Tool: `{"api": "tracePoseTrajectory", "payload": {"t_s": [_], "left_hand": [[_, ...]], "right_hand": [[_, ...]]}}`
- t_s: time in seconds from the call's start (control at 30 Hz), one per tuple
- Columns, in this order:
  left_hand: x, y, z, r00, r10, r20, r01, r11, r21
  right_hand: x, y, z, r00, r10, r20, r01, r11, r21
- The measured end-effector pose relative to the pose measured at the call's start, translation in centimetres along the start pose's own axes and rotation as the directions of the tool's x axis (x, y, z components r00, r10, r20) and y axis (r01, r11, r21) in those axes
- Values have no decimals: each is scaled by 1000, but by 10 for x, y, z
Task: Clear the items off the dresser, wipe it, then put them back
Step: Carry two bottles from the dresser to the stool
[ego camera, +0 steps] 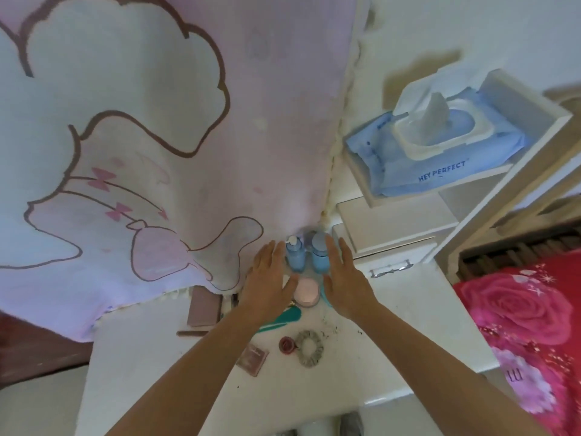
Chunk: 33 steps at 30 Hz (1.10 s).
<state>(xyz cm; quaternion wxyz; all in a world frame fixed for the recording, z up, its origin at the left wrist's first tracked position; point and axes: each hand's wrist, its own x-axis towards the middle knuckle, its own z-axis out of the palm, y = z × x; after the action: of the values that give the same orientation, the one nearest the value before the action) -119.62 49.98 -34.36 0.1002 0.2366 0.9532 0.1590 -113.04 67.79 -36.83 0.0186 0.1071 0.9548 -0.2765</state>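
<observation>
Head view: hands [269,280] [345,280], fingers straight, flank blue bottles [295,256] at dresser's [396,328] back edge.

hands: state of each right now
left hand: open, holding nothing, beside the pump bottle
right hand: open, holding nothing, beside the capped bottle

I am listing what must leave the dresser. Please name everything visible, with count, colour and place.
dresser: one, white
blanket: one, pink and white, left
bedspread: one, red, right
wipes: one pack, blue, open, on shelf
bottles: two, blue, at the back
jar: one, pink, before the bottles
teal item: one, partly under left arm
scrunchie: one, grey, dresser middle
clip: one, red, left of scrunchie
palette: one, pink, dresser front
case: one, brown, beside blanket edge
left hand: one, open, left of bottles
right hand: one, open, right of bottles
</observation>
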Motion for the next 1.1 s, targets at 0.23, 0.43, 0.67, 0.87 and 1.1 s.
{"api": "tracePoseTrajectory", "payload": {"t_s": [0.23,0.43,0.67,0.87,1.1], "left_hand": [[43,-13,18,996,87,-4,-87,996,-15],[56,-18,30,984,169,-49,-173,980,-96],[53,-21,28,992,121,-42,-128,956,-265],[27,-20,-5,991,1,-134,-50,930,-365],[-32,-2,-67,930,-146,-339,-29,887,-461]], "right_hand": [[35,8,22,997,65,-51,-66,998,-22],[37,18,31,994,66,-83,-65,998,17],[33,7,31,987,100,-122,-82,987,141],[9,-3,3,979,24,-204,5,990,140],[-3,-32,-33,933,-127,-336,171,980,105]]}}
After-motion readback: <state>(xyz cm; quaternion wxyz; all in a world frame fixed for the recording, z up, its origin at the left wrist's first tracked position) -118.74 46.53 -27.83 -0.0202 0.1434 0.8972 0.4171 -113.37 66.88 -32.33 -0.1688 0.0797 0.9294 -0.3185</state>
